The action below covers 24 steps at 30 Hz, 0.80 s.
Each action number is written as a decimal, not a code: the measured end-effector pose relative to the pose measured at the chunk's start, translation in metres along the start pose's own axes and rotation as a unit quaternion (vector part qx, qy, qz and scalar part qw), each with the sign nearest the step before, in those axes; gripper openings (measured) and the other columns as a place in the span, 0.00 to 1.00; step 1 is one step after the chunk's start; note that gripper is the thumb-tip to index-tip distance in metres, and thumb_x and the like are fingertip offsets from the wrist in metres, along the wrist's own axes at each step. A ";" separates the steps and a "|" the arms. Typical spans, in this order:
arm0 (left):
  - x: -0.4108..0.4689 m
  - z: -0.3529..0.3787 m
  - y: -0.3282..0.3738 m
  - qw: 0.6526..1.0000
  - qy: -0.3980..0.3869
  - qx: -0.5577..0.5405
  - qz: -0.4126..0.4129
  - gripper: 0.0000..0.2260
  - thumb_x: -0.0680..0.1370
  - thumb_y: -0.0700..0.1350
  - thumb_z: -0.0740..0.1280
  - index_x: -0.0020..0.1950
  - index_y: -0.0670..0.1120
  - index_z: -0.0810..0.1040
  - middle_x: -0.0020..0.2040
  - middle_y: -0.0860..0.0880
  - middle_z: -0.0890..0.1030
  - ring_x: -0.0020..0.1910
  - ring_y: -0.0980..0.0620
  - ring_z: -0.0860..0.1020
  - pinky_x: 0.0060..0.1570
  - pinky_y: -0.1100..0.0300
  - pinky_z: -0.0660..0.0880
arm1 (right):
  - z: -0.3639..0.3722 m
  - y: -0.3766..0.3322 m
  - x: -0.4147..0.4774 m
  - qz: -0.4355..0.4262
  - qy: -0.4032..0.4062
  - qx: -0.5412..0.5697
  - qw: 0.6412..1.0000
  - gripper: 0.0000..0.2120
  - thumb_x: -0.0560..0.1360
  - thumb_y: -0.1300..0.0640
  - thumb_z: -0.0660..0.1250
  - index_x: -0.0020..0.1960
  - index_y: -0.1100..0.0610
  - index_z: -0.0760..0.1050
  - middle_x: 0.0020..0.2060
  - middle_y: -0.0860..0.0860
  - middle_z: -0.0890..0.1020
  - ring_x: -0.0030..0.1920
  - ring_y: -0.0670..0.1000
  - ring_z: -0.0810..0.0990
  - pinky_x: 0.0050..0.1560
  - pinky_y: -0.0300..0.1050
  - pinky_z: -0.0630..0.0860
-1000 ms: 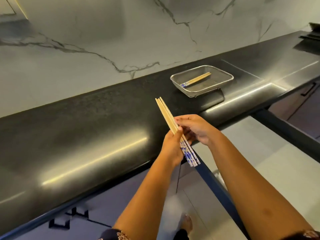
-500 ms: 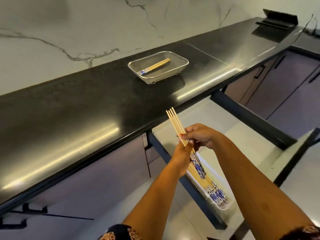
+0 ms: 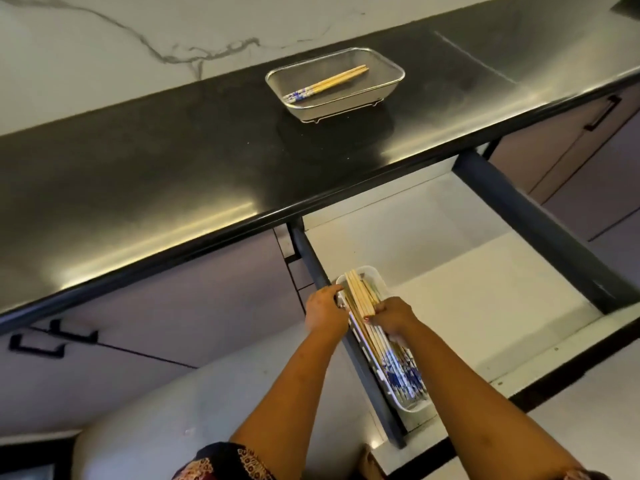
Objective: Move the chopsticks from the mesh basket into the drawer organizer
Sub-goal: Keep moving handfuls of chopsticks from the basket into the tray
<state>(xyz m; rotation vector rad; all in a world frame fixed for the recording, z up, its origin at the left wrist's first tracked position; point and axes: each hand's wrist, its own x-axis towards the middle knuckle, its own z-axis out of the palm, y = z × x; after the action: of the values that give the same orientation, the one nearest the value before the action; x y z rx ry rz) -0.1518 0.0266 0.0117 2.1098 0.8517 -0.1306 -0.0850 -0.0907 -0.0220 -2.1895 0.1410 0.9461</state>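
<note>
A bundle of wooden chopsticks with blue-patterned ends lies low in the white drawer organizer, which sits at the left side of the open drawer. My right hand grips the bundle near its middle. My left hand touches its left side at the organizer's edge. On the black counter stands the mesh basket, holding a pair of chopsticks laid slantwise.
The drawer's dark side rail juts out on the right. Cabinet fronts with black handles run under the counter. A marble wall rises behind it.
Both hands have carried the bundle from counter height down into the drawer organizer. The view has tilted down toward the open drawer. The basket's pair has stayed put.
</note>
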 end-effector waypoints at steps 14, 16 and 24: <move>-0.020 0.023 -0.020 0.985 -0.013 0.171 0.038 0.23 0.77 0.46 0.64 0.72 0.52 0.64 0.74 0.51 0.66 0.76 0.49 0.52 0.72 0.48 0.58 | 0.021 0.022 0.004 -0.017 -0.017 -0.134 0.991 0.13 0.75 0.63 0.62 0.58 0.62 0.78 0.55 0.59 0.81 0.54 0.59 0.80 0.48 0.43 0.75; -0.021 0.024 -0.020 0.981 -0.008 0.189 0.043 0.23 0.78 0.45 0.64 0.72 0.52 0.63 0.74 0.51 0.65 0.76 0.49 0.52 0.72 0.48 0.57 | 0.022 0.020 0.000 -0.024 -0.013 -0.129 0.991 0.13 0.75 0.64 0.62 0.57 0.62 0.79 0.54 0.59 0.81 0.53 0.59 0.79 0.44 0.42 0.74; -0.020 0.024 -0.024 0.974 -0.009 0.218 0.061 0.24 0.78 0.46 0.64 0.72 0.51 0.63 0.74 0.50 0.64 0.77 0.48 0.52 0.72 0.47 0.55 | 0.016 0.015 -0.003 -0.026 0.012 -0.116 0.993 0.12 0.76 0.64 0.61 0.57 0.61 0.78 0.56 0.58 0.80 0.51 0.56 0.79 0.46 0.42 0.74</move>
<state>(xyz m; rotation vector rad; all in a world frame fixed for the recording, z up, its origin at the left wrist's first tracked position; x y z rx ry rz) -0.1774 0.0082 -0.0121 2.5592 0.7257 -0.2941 -0.1019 -0.0911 -0.0365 -2.4060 -0.0165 0.9463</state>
